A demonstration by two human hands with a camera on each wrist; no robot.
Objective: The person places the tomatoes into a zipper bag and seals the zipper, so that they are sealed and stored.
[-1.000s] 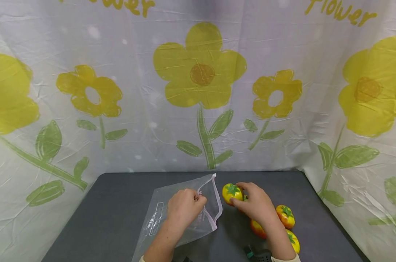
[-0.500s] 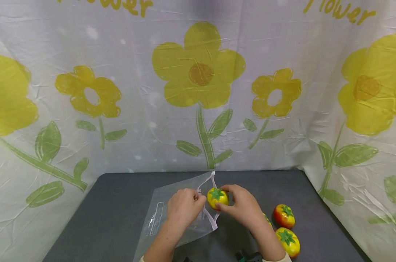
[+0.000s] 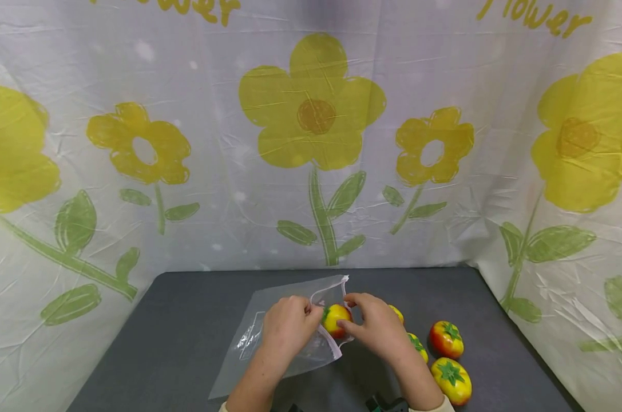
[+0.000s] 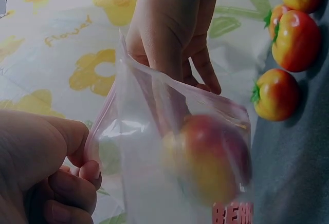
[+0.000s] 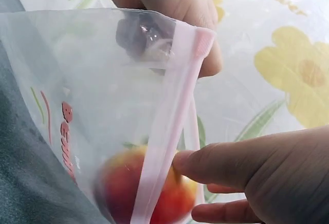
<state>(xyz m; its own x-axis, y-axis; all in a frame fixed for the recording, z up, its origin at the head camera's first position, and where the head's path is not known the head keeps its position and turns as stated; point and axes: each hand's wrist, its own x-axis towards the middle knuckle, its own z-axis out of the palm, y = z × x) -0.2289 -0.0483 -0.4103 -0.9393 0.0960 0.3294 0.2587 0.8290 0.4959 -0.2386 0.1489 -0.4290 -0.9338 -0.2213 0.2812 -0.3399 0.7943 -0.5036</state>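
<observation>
My left hand pinches the pink-edged rim of a clear zip bag, whose mouth is spread toward the right. In the bag's mouth is a yellow-and-red toy tomato with a green calyx. My right hand holds this tomato, thumb on the near side and a finger across the far side. Through the film in the right wrist view, the tomato lies mostly inside the bag, with the thumb at its outer side. Red lettering marks the bag. Part of the right fingers is hidden behind plastic.
Several more toy tomatoes lie to the right on the dark grey table, among them a red-yellow tomato and a yellow tomato. Two others are partly covered by the right arm. A flower-printed curtain hangs behind the table.
My right hand has carried the tomato leftward from the right side into the bag's mouth, and the tomato has turned. The left hand stays in place; the bag has shifted slightly.
</observation>
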